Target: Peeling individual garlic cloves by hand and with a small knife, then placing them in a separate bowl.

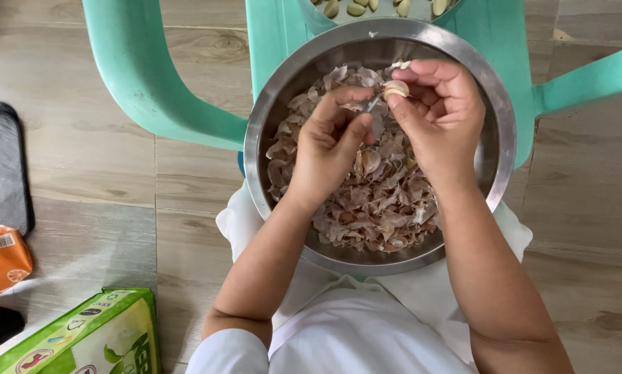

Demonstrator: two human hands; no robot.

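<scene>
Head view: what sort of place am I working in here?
Probably a home floor or kitchen corner, not a workshop: wood-look floor tiles, a teal plastic chair serving as a stand, and a steel bowl of garlic skins under both hands peeling a garlic clove.

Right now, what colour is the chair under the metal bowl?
Mint green. The chair shows best in the head view, beneath the metal bowl.
</scene>
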